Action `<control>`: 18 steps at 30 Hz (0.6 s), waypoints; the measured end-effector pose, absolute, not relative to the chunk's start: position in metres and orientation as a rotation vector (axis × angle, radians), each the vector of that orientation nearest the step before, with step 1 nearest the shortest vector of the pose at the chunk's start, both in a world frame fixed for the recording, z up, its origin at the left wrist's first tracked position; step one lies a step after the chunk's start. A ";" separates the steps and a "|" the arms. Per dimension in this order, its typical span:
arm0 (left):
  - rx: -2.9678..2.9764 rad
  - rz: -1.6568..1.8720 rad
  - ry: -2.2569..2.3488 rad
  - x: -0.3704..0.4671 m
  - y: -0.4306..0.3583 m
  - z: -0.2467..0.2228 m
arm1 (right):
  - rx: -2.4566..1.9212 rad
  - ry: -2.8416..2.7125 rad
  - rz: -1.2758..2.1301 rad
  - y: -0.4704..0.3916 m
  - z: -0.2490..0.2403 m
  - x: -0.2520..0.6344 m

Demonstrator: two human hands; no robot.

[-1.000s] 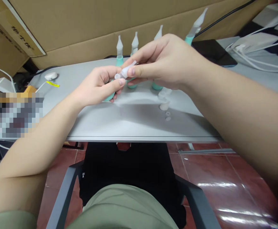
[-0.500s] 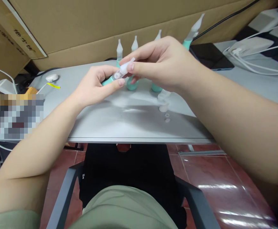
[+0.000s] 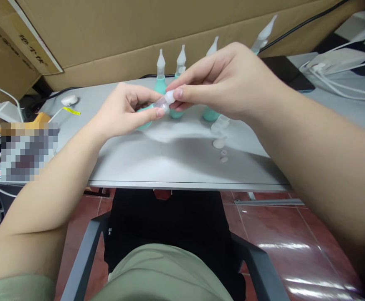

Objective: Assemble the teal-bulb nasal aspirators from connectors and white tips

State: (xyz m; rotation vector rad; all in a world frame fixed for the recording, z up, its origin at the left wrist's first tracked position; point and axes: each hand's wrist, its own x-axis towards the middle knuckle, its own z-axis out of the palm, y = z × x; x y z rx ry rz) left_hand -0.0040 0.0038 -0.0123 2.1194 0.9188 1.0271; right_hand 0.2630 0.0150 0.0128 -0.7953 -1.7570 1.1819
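Note:
My left hand (image 3: 122, 110) is closed round a teal bulb with a clear neck (image 3: 162, 104), tilted up to the right. The fingers of my right hand (image 3: 220, 81) pinch the white tip (image 3: 170, 97) at the end of that neck. Behind my hands stand several teal bulbs with clear necks and white pointed tips: one (image 3: 160, 83) at the left, one (image 3: 176, 112) beside it, one (image 3: 210, 114) partly behind my right hand, and another (image 3: 260, 42) farther right. Small clear and white parts (image 3: 219, 143) lie on the table below my right hand.
The grey table (image 3: 157, 167) backs onto cardboard (image 3: 107, 37). At the right are a dark flat device (image 3: 287, 73) and white cables (image 3: 333, 85). At the left lie a white round plug (image 3: 69, 100), a charger (image 3: 8, 115) and a blurred-out item (image 3: 29, 152).
The held bulb's white tip has turned and now sits mostly hidden in my right fingers. My right hand has shifted slightly right, and the whole view has moved a little.

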 end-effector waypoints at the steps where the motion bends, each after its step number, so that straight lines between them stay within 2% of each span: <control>1: 2.119 1.031 0.917 -0.003 0.003 -0.012 | -0.792 -1.759 1.183 0.015 0.013 0.263; 8: 2.133 1.015 0.853 -0.003 0.002 -0.013 | -0.828 -1.869 1.131 0.016 0.016 0.267; 15: 2.141 1.073 0.886 -0.013 0.015 -0.019 | -0.875 -2.039 0.756 0.012 0.027 0.269; 18: 2.116 1.161 0.947 -0.028 0.022 -0.023 | -0.874 -1.897 0.859 0.020 0.041 0.282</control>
